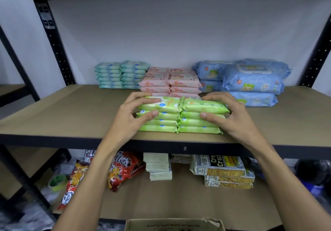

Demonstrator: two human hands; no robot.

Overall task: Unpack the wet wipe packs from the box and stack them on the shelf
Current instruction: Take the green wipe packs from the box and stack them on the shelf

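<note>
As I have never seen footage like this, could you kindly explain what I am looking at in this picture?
There is no machine here: the two grips are a person's bare hands. The single picture comes from a camera worn on the head, looking forward and down. The left grip and right grip hold two side-by-side stacks of green wet wipe packs standing on the brown shelf. Behind them lie pink packs, teal packs and larger blue packs. Below, on a lower shelf, are snack bags and cracker packs, and a cardboard box shows at the bottom edge.
</note>
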